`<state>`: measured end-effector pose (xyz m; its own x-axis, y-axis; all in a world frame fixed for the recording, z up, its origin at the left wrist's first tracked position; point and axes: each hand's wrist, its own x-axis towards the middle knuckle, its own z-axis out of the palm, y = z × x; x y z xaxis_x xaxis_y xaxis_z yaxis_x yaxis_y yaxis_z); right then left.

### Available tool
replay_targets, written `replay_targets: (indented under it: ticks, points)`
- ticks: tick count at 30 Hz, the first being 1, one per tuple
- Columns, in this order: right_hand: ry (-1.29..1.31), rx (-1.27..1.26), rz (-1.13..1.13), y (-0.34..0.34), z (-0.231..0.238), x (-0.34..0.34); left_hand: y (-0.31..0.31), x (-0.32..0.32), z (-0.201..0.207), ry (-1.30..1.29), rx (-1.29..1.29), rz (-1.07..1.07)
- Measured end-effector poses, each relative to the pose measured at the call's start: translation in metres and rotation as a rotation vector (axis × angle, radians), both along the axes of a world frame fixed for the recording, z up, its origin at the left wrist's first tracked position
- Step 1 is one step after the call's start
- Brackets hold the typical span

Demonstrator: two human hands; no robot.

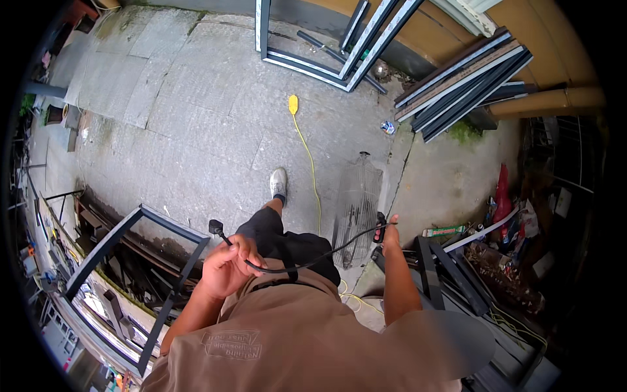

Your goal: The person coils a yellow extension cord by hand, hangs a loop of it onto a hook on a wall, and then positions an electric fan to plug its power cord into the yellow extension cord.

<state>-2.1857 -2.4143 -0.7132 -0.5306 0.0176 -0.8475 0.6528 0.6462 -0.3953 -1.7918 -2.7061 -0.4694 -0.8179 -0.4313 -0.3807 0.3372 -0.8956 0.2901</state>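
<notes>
My left hand (230, 264) pinches a black power cord (300, 266) just below its black plug (216, 227), in front of my waist. The cord sags across my body and runs to my right hand (391, 236). That hand is closed on a black-and-red power tool (379, 228), most of it hidden, so its exact kind does not show. On the ground ahead lies a yellow extension socket (293, 104). A yellow cord (309, 151) trails from it back toward my legs.
A wire cage (356, 212) stands just right of my legs. Frame profiles (464, 85) are stacked by the wall at the far right. Large window frames stand ahead (307, 65) and at the left (145, 212). Clutter, including a red bag (501, 196), lies at the right.
</notes>
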Motion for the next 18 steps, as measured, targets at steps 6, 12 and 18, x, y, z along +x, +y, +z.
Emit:
replay_targets:
  ticks: [6, 12, 18]
  points:
    - [0.068, 0.054, 0.077, -0.101, -0.05, -0.061, -0.102, -0.064, -0.019, -0.13, 0.117, -0.119]
    - [-0.045, -0.104, 0.067, -0.187, -0.105, -0.117, -0.135, -0.114, -0.045, -0.236, 0.16, -0.078]
    - [-0.169, -0.173, 0.144, -0.248, -0.139, -0.158, -0.115, -0.145, -0.052, -0.313, 0.231, 0.067]
